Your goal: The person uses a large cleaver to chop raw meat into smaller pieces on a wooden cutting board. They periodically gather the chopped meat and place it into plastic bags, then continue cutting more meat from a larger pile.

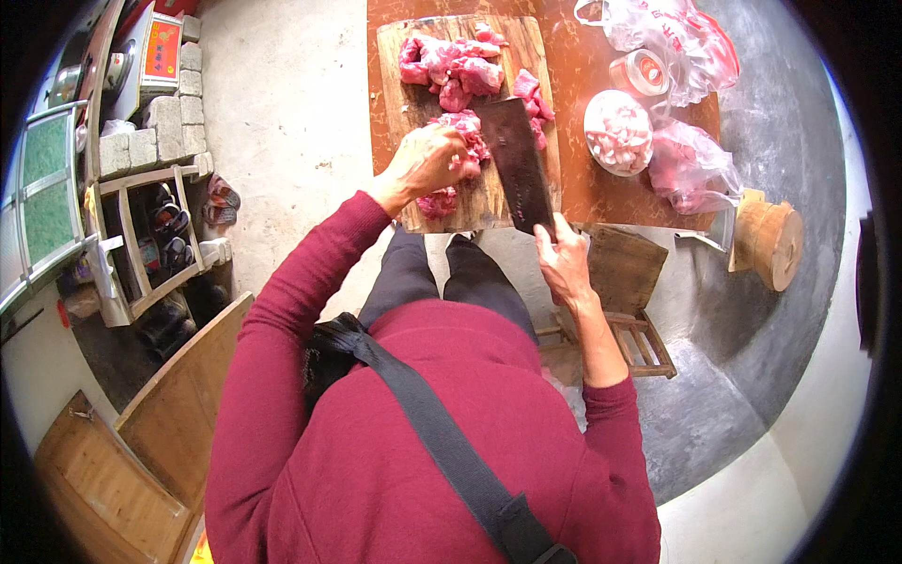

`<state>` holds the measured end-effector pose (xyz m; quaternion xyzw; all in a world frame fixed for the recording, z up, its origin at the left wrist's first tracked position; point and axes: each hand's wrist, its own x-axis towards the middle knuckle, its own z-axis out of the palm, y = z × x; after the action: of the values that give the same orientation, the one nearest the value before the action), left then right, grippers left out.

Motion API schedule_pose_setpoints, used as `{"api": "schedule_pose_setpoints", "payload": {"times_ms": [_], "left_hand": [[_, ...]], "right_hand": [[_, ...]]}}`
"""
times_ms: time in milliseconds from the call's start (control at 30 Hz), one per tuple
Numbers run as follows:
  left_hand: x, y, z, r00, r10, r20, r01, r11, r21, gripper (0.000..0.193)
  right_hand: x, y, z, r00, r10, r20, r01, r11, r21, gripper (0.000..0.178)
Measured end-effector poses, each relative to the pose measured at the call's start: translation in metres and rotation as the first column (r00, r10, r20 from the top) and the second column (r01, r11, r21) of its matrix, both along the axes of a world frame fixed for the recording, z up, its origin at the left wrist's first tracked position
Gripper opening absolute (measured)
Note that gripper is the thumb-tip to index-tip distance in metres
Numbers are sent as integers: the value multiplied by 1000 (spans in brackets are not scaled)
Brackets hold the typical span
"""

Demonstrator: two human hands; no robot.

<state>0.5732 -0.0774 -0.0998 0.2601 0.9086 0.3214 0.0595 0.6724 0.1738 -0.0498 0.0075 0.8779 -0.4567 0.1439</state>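
Raw red meat chunks (458, 70) heaped on a worn rectangular wooden chopping board (411, 103) atop a reddish-brown table (601, 202); soft, wet, likely slippery, best pinned from above. Left hand (425, 162) curled over one piece. Right hand (561, 258) closed round the hidden handle of a broad dark steel cleaver (520, 162), probably heavy

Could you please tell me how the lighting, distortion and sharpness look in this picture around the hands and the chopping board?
Head view: even daylight, soft shadows; the left hand on red raw meat and the right hand gripping the dark broad cleaver read fairly sharp; the rectangular wooden chopping board bends with fisheye curvature; the white plastic bags glare slightly; black vignette at the corners.
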Motion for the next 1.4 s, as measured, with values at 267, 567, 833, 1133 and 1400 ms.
{"api": "schedule_pose_setpoints", "payload": {"times_ms": [267, 567, 833, 1133, 1400], "left_hand": [[-24, 26, -42, 995, 98, -25, -101, 979, -178, 41], [7, 37, -9, 932, -247, 267, 241, 969, 53, 50], [-11, 3, -25, 952, 305, -33, -302, 949, 88, 51], [-93, 32, -35, 890, 239, -388, -308, 943, -126, 51], [-81, 19, -31, 979, 203, 7, -201, 973, -113, 48]], "right_hand": [[21, 22, -5, 978, -208, 5, 208, 978, 13, 15], [20, 10, -1, 970, -242, 24, 243, 968, -60, 16], [19, 0, 2, 979, -204, 21, 205, 978, -31, 19], [31, 3, -5, 949, -294, 111, 307, 942, -136, 14], [33, 5, -6, 934, -334, 129, 352, 923, -158, 15]]}}
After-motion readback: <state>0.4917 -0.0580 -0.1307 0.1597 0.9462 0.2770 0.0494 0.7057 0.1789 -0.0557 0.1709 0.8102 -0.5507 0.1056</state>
